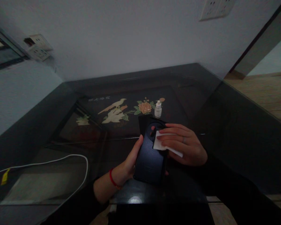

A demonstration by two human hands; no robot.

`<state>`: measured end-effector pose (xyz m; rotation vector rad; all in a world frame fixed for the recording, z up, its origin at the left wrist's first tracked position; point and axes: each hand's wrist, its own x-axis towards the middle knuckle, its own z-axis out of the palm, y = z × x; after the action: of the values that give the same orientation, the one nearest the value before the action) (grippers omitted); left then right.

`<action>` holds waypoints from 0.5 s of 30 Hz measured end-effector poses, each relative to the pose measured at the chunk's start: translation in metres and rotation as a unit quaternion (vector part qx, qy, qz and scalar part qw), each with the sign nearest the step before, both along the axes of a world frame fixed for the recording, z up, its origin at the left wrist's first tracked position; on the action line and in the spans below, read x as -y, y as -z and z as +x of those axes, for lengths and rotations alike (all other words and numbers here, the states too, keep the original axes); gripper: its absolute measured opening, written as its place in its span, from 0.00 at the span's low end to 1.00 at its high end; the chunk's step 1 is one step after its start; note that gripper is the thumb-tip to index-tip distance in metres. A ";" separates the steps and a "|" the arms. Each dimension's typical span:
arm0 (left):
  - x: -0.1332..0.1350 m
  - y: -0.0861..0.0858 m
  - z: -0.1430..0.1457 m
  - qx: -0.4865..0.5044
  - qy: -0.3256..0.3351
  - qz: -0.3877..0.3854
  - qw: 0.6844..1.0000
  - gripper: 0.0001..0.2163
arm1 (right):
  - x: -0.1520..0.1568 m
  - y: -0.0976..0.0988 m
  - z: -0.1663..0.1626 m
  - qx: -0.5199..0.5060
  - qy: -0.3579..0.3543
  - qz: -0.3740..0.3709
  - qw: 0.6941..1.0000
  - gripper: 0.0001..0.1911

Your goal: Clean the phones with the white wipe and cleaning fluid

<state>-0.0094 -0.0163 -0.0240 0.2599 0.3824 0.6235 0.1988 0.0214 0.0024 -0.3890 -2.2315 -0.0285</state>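
A dark blue smartphone (150,162) is tilted in my left hand (132,156), back side up, with its round camera ring at the top. My left thumb lies along its left edge, and a fingertip shows at the right edge; the other fingers are hidden beneath. Against the upper back of the phone, beside the camera ring, my right hand (186,143) presses a folded white tissue (159,144) under its fingers. Just beyond the phone stands a small white-capped dropper bottle (158,110), upright. A flat black rectangular thing (144,122) lies partly hidden behind the phone.
The glossy black table (189,93) has a painted bird and flower pattern (114,114) and meets the wall at the back. A white cable (61,158) with a yellow tag (5,177) runs over the left side. Wall sockets (39,47) are at the upper left.
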 end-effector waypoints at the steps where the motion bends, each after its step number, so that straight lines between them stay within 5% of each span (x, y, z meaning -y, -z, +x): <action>1: 0.000 -0.001 0.000 -0.001 0.012 -0.001 1.000 0.30 | 0.000 -0.002 0.003 -0.021 0.026 0.013 0.999 0.11; 6: -0.001 0.001 0.000 0.018 0.062 0.005 0.998 0.36 | 0.000 -0.005 0.010 -0.086 0.152 0.064 0.983 0.17; 9: -0.003 0.007 -0.002 0.032 0.102 -0.007 0.994 0.37 | -0.002 0.001 0.004 -0.033 0.131 0.043 0.990 0.17; 15: -0.005 0.008 -0.005 0.022 0.083 -0.028 0.996 0.36 | -0.008 0.011 -0.007 0.067 0.100 0.020 0.993 0.16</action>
<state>-0.0145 -0.0110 -0.0323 0.2214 0.3311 0.4533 0.1920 0.0293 -0.0089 -0.6025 -2.3115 -0.2098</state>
